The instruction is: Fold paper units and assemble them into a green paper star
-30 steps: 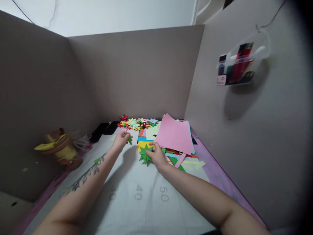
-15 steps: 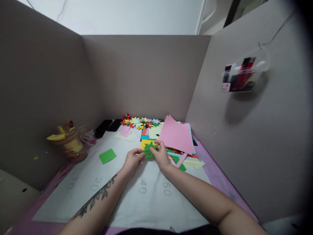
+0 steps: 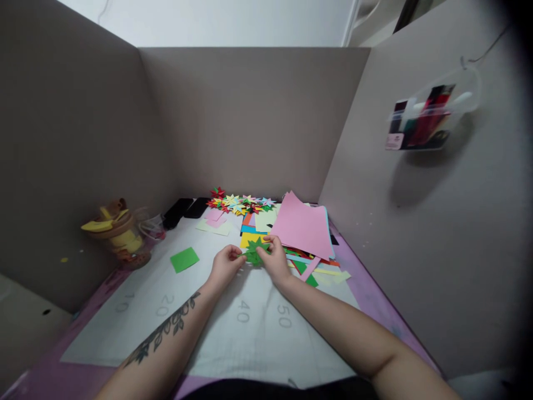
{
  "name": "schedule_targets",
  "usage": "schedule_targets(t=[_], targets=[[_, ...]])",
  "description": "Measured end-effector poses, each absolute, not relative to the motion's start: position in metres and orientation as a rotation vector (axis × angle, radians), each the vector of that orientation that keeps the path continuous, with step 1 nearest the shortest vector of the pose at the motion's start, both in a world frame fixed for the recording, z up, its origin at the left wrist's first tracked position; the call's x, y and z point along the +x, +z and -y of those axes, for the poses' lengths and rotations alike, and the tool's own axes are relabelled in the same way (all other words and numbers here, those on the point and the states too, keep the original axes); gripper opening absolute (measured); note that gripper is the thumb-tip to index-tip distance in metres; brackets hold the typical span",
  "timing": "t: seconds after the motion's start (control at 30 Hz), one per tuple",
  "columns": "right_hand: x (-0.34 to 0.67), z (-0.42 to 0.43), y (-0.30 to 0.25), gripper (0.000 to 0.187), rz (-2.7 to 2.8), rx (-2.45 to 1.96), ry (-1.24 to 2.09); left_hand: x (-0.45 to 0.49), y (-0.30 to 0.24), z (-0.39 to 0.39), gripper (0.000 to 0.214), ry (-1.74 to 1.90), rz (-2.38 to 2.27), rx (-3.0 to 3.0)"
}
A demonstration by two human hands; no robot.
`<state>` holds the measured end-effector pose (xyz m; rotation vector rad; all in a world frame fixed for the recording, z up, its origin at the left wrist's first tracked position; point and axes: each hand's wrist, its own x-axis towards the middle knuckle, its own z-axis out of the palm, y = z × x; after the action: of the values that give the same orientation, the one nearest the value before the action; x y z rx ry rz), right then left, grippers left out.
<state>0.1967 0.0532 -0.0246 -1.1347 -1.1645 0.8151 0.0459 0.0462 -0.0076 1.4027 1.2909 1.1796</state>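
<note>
A green folded-paper star (image 3: 253, 253) with many points is held up over the middle of the white mat (image 3: 212, 333). My right hand (image 3: 275, 262) grips its right side, thumb on the near face and fingers behind. On the left, my left hand (image 3: 226, 265) has thumb and fingertips pinched at one of the star's points. Just behind the star lies yellow paper (image 3: 248, 240). Left of my hands, a green paper rectangle (image 3: 184, 259) rests flat on the mat.
Finished-looking coloured stars (image 3: 237, 203) are heaped by the back wall. Pink sheets (image 3: 300, 228) top a paper pile at right, with loose strips (image 3: 310, 269) below. A yellow-and-brown pot (image 3: 125, 239) and dark phone-like slabs (image 3: 178, 211) stand left. A clear holder (image 3: 428, 119) hangs on the right wall.
My left fingertips have drawn slightly left, out along a point of the star, while the right hand keeps its grip. The whole view has shifted a little.
</note>
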Motion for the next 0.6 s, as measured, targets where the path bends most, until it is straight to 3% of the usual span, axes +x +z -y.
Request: schedule_targets(t=[0.6], targets=[[0.1960,-0.0502,-0.0222,0.029,1.272,-1.100,0.784,0.0424,-0.0074,-0.0502,0.022,1.211,-1.298,1.365]])
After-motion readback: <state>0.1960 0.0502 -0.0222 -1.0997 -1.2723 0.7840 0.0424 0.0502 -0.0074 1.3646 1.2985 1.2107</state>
